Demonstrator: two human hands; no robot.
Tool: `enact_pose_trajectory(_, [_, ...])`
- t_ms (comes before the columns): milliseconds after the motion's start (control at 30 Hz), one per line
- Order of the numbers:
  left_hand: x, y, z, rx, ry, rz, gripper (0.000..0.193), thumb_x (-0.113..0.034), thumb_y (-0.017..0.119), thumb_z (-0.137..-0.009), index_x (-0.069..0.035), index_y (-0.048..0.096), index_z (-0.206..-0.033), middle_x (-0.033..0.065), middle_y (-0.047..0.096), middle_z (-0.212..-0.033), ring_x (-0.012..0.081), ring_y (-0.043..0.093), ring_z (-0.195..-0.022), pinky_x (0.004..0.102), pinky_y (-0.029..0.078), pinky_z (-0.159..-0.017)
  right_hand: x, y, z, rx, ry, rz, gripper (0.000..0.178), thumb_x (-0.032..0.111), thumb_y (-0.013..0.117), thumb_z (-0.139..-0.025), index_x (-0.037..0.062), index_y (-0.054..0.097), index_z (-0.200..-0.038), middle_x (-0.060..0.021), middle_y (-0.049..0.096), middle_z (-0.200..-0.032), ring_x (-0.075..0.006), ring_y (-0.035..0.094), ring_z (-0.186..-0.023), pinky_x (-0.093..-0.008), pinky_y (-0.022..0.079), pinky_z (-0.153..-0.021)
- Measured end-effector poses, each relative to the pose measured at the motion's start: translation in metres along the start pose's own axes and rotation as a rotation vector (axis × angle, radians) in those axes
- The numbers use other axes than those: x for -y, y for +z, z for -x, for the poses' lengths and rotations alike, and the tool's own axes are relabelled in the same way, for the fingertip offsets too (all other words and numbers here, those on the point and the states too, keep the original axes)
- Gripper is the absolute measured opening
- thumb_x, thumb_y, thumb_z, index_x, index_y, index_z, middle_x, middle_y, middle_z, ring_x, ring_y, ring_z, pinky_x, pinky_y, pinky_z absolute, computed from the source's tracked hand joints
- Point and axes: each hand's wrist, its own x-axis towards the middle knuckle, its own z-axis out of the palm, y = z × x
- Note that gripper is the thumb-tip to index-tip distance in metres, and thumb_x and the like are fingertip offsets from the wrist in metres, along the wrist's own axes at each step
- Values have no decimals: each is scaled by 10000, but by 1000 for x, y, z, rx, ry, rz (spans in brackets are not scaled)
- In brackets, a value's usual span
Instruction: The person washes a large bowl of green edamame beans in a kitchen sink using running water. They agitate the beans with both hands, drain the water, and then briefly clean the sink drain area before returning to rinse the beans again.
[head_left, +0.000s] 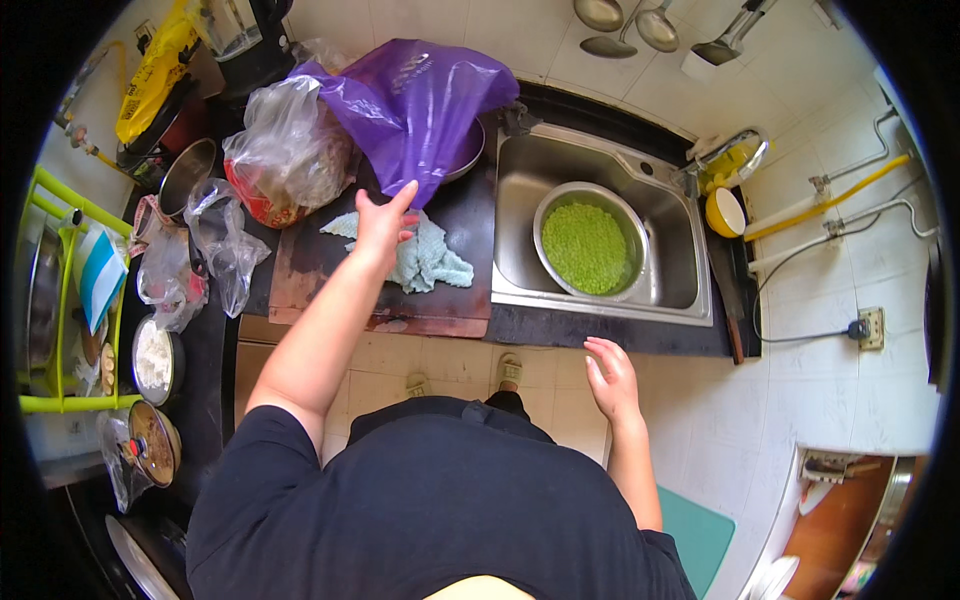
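Observation:
My left hand (382,228) reaches over the dark counter with thumb and fingers apart. Its index fingertip overlaps the lower tip of a purple plastic bag (420,100); whether it touches the bag I cannot tell. Under the bag, the rim of a metal bowl (470,152) shows partly. A light blue cloth (425,262) lies crumpled on a dark board (330,285) beside that hand. My right hand (612,378) hangs in front of the counter edge, empty, its fingers extended and loosely together. In the steel sink (515,180) sits a metal bowl (640,215) full of small green peas (585,248).
A filled clear bag (285,150) stands left of the purple one. Farther left are a metal pot (188,175), a bowl of white powder (155,362), a lidded pan (155,445) and a green rack (62,330). A knife (730,315) lies at the sink's right.

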Motion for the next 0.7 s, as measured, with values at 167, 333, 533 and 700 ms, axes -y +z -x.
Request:
enact_pose_trajectory(167, [-63, 13, -43, 102, 121, 61, 443, -105, 580, -777, -84, 443, -1198, 29, 541, -821, 92, 494, -597, 222, 376, -466, -49, -31, -41, -27, -78, -58, 179, 51, 592, -759, 36, 613, -937, -104, 602, -968, -243, 574, -905, -307, 464, -776])
enact_pose_trajectory(333, [-158, 40, -46, 64, 707, 70, 273, 14, 498, -811, -45, 513, -1077, 52, 575, -925, 109, 554, -806, 241, 472, -699, -90, -52, -85, 25, -108, -93, 177, 84, 561, -772, 48, 616, -936, -116, 599, -956, -250, 577, -884, -303, 466, -748])
enact_pose_trajectory(533, [-156, 53, 16, -188, 1359, -318, 115, 29, 539, -802, -44, 580, -881, 45, 556, -820, 134, 527, -775, 234, 419, -695, -98, -57, -122, 160, -116, -231, 181, 75, 547, -798, 45, 612, -964, -102, 586, -982, -206, 569, -895, -280, 476, -696])
enact_pose_trajectory(700, [-99, 77, 94, 84, 1616, -726, 177, 17, 581, -633, -77, 635, -774, 95, 570, -814, 265, 553, -741, 320, 440, -645, -55, -58, -159, 231, -213, -523, 320, 123, 580, -791, 24, 541, -1093, -105, 539, -1098, -198, 552, -931, -276, 447, -774])
